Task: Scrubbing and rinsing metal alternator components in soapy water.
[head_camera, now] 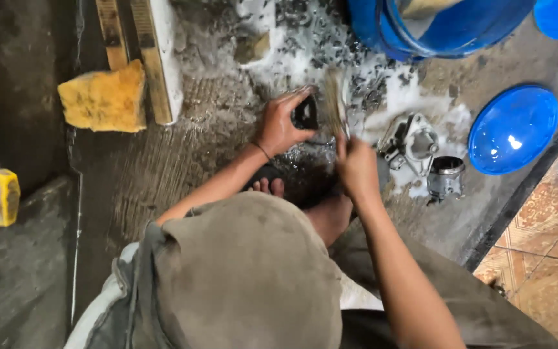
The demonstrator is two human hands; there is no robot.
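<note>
Black part in left hand, seemingly

The left hand holds a small black part (over soapy wet concrete) while the right hand grips a brush.

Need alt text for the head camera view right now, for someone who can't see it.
A squatting person's left hand holds a small dark part over a wet, soapy concrete floor while the right hand scrubs it with a brush. Metal engine parts and a blue lid lie right; a yellow sponge lies left.
</note>
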